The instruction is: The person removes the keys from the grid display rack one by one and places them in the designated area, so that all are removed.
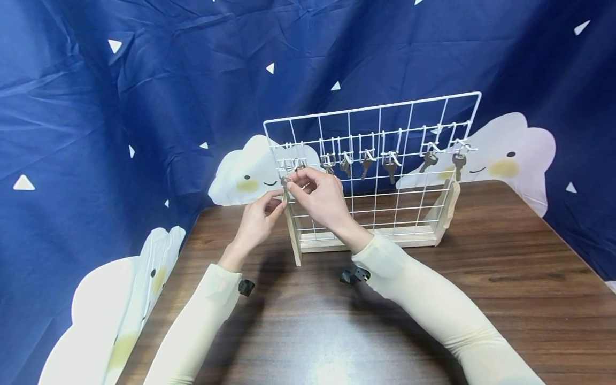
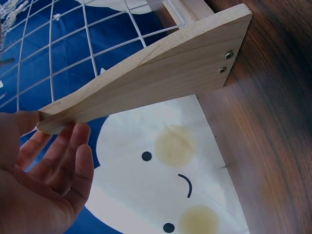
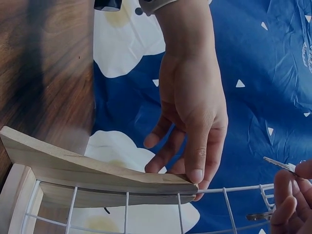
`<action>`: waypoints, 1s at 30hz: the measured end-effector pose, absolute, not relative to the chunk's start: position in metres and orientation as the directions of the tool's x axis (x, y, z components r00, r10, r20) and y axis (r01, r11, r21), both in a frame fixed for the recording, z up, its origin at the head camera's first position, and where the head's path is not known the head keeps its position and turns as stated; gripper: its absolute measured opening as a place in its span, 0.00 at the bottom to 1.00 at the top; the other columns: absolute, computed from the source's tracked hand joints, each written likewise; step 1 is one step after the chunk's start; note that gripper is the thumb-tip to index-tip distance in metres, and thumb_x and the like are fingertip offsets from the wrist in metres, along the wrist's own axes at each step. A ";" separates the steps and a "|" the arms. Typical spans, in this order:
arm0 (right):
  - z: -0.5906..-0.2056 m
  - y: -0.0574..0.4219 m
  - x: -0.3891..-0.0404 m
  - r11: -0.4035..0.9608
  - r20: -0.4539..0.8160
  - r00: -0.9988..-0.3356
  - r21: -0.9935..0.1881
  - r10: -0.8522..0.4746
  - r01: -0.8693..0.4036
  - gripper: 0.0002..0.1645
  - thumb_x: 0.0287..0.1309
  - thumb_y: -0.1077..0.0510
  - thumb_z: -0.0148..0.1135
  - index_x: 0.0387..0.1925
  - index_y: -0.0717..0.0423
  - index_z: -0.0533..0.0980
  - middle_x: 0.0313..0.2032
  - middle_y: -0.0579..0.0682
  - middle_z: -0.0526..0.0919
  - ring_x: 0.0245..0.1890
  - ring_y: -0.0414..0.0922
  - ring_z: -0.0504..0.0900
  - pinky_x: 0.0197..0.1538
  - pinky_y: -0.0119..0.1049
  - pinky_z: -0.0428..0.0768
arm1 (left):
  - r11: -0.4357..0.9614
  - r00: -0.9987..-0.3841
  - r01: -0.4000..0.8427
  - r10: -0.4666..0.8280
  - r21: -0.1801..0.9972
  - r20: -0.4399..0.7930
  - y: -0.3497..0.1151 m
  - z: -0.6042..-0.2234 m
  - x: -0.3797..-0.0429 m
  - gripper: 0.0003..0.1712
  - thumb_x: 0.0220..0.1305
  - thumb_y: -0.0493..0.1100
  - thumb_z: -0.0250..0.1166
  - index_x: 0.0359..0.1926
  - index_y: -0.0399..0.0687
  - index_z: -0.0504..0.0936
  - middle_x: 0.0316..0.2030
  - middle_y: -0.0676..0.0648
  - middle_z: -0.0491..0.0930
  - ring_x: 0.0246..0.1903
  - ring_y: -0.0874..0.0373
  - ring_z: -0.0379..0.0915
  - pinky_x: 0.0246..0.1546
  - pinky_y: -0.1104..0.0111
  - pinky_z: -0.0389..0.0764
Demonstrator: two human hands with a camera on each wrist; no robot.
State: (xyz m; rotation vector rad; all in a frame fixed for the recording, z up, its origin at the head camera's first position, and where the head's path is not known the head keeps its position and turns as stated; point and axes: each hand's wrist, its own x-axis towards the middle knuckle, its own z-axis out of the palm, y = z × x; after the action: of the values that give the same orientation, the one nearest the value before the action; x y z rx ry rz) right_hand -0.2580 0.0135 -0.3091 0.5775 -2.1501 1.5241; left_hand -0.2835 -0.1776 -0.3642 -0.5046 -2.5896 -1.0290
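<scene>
My left hand (image 1: pixel 255 223) grips the tip of the wooden side piece (image 2: pixel 146 80) at the left end of a white wire grid rack (image 1: pixel 367 110). In the left wrist view its thumb lies on one side of the wood and its fingers on the other. Just above it, at the grid's left end, my right hand (image 1: pixel 323 199) pinches a metal key (image 3: pixel 279 164) between thumb and fingers. The key's blade sticks out past the fingertips in the right wrist view. A second key (image 3: pixel 259 216) shows right beside those fingers.
Several keys (image 1: pixel 390 167) hang by rings from white hooks (image 1: pixel 372 152) along the grid. The rack stands on a wooden base (image 1: pixel 366 241) on a brown table (image 1: pixel 505 256). Behind it hangs a blue curtain (image 1: pixel 183 80) with white clouds.
</scene>
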 end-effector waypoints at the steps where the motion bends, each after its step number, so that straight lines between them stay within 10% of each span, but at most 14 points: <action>1: -0.309 0.014 -0.257 0.306 0.574 -0.814 -0.763 -0.083 -0.569 0.08 0.58 0.55 0.68 0.38 0.52 0.85 0.32 0.48 0.90 0.25 0.41 0.83 0.32 0.31 0.81 | 0.680 -0.890 0.430 0.207 0.595 0.406 -0.178 -0.365 -0.284 0.20 0.70 0.48 0.63 0.60 0.49 0.79 0.42 0.43 0.89 0.40 0.50 0.87 0.47 0.58 0.85; 30: -0.306 0.023 -0.240 0.283 0.549 -0.825 -0.776 -0.136 -0.564 0.09 0.58 0.53 0.69 0.38 0.53 0.85 0.31 0.49 0.89 0.25 0.40 0.83 0.29 0.31 0.79 | 0.677 -0.891 0.430 0.211 0.598 0.402 -0.178 -0.364 -0.283 0.19 0.71 0.46 0.62 0.60 0.50 0.79 0.41 0.43 0.89 0.39 0.51 0.87 0.46 0.59 0.86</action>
State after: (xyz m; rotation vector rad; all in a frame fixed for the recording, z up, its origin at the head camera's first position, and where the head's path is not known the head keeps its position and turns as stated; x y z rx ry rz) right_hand -0.2400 0.0232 -0.3063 0.6312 -2.1817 1.5570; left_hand -0.2831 -0.1779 -0.3640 -0.5093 -2.5913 -1.0356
